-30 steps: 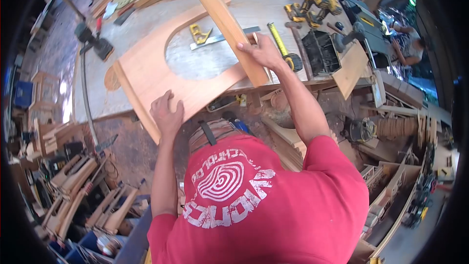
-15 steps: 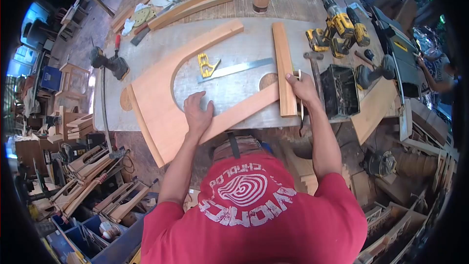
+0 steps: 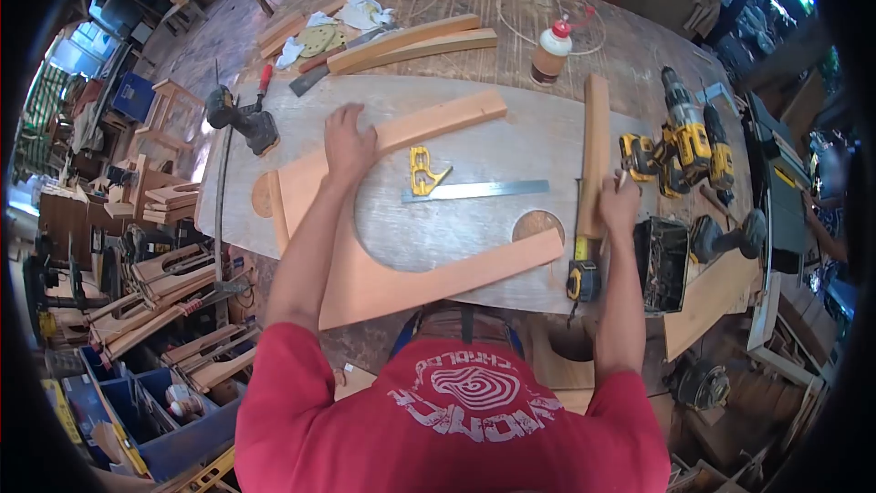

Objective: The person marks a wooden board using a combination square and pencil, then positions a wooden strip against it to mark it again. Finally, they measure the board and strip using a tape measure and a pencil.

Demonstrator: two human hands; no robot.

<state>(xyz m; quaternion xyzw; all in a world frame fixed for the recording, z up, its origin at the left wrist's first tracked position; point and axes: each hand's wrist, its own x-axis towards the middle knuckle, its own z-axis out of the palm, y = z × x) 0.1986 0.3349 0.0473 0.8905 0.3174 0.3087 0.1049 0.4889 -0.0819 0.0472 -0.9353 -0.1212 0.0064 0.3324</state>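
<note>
A U-shaped wooden piece point(image 3: 347, 281) lies on the bench with its two arms pointing right. My left hand point(image 3: 349, 141) is over the base of its upper arm, fingers apart and holding nothing. Inside the curve rests a combination square point(image 3: 493, 190) with a yellow head. At the right, my right hand point(image 3: 620, 208) is closed around a slim, pale, pencil-like stick point(image 3: 622, 180). That hand is beside a straight wooden strip point(image 3: 596, 128). A tape measure point(image 3: 582, 280) sits at the strip's near end, with some yellow blade showing.
Cordless drills point(image 3: 686, 141) and a dark open box point(image 3: 663, 260) are on the right. A glue bottle point(image 3: 551, 53) stands at the back, near curved wood strips point(image 3: 411, 44). Another drill point(image 3: 242, 120) and a chisel-like tool point(image 3: 308, 82) lie left.
My left hand has moved from the lower part of the U-shaped piece up to its upper arm. My right hand has let go of the strip, which now lies beside the U-shaped piece.
</note>
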